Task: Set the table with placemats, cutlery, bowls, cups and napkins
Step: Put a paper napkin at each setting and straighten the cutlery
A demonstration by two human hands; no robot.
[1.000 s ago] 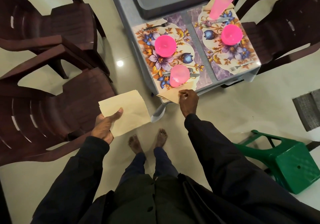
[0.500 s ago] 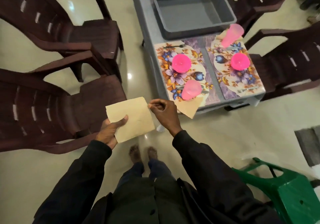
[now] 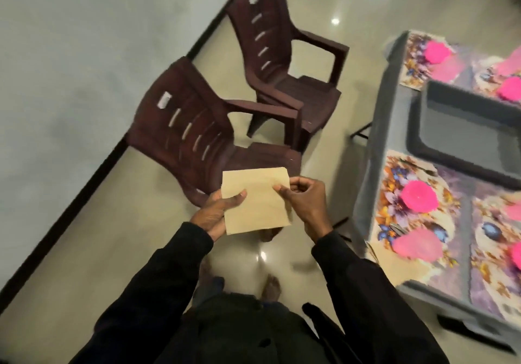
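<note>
I hold a beige paper napkin in front of me over the floor. My left hand grips its left edge with the thumb on top. My right hand pinches its right edge. The grey table stands at the right with floral placemats. On the near placemat sit a pink bowl and a pink cup, with another beige napkin at the table's near corner. More pink dishes sit on the far placemats, blurred.
A grey tub lies in the middle of the table. Two dark brown plastic chairs stand to my left of the table, near the wall. My bare feet are on the tiled floor below.
My right hand left the napkin laid at the table corner and came over to pinch the napkin in my left hand. My view swung left, so the table now sits at the right.
</note>
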